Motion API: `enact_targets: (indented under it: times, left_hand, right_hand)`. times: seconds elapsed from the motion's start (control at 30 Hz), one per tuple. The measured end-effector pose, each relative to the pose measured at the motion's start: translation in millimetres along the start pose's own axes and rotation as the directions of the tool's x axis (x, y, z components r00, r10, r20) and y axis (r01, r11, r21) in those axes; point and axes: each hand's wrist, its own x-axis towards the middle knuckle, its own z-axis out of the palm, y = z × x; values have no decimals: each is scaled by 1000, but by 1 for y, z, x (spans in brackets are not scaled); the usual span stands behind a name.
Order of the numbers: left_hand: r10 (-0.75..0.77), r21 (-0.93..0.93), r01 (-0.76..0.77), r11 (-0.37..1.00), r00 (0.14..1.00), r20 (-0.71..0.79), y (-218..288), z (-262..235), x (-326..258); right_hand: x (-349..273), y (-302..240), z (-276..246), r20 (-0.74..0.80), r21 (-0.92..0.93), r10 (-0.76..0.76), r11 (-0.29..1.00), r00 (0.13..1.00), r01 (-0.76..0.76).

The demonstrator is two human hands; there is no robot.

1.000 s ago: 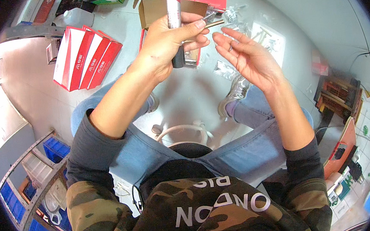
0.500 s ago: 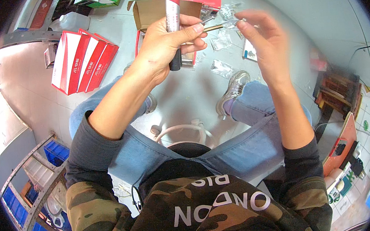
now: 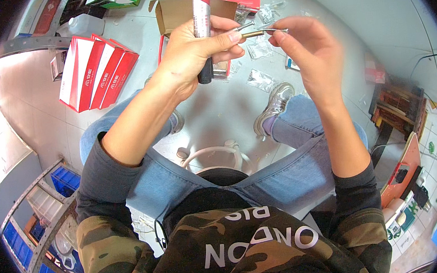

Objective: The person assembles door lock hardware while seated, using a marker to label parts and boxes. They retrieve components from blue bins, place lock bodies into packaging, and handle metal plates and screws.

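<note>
My left hand (image 3: 184, 62) is closed round an upright silver, red and black cylinder (image 3: 201, 14), whose exact kind I cannot tell. A thin brass-coloured rod (image 3: 252, 34) is pinched between its thumb and fingers, pointing right. Just above the rod, a silver screw (image 3: 246, 25) sticks out from the same fingers. Closed in a pinch, my right hand (image 3: 314, 52) holds another silver screw (image 3: 278, 30) by its head end. The screw's point is at the tip of the rod; whether they touch I cannot tell.
An open cardboard box (image 3: 173, 17) lies on the floor beyond my left hand. Red and white boxes (image 3: 90, 74) stand at the left. Small clear plastic bags (image 3: 262, 80) are scattered near my shoe (image 3: 279, 101). At the right is a wooden rack (image 3: 398, 107).
My right hand has moved slightly left, bringing its screw to the rod's tip. The screw now shows more clearly. My left hand keeps its grip on the cylinder and rod.
</note>
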Motion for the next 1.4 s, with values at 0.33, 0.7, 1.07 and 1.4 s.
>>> enact_targets:
  times: [0.33, 0.7, 1.07, 1.4]
  left_hand:
    - [-10, -32, 10, 999, 1000, 6, 3, 1, -2]
    - [94, 118, -88, 989, 995, -41, 7, 3, -4]
    - [68, 90, -66, 994, 997, -20, 12, 0, -4]
    - [221, 330, -211, 920, 975, 8, 12, 2, -5]
  right_hand:
    - [-2, 0, 1, 6, 17, -49, 999, 999, 49]
    - [0, 4, 0, 40, -66, 20, 998, 999, -17]
    - [-4, 12, 3, 33, -176, -200, 963, 979, 203]
    - [0, 9, 1, 104, -277, 65, 960, 992, -34]
